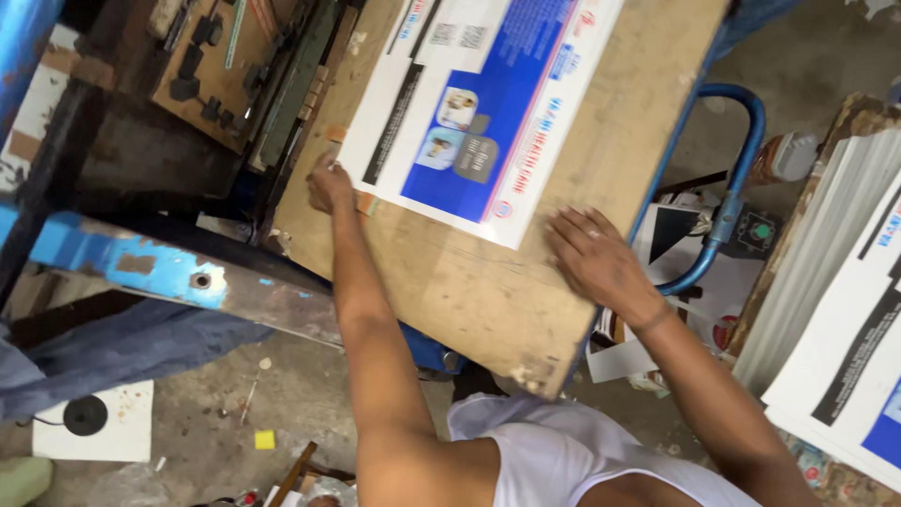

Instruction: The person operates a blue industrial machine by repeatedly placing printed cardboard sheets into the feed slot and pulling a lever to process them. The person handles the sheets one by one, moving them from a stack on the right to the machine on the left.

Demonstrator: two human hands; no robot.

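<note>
While hands (330,183) press, wood board (488,282), concrete floor (310,394)

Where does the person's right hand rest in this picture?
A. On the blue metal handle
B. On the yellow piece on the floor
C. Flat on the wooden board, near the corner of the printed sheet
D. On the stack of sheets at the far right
C: the right hand lies flat with fingers spread on the wooden board, just beside the lower corner of the printed sheet.
</note>
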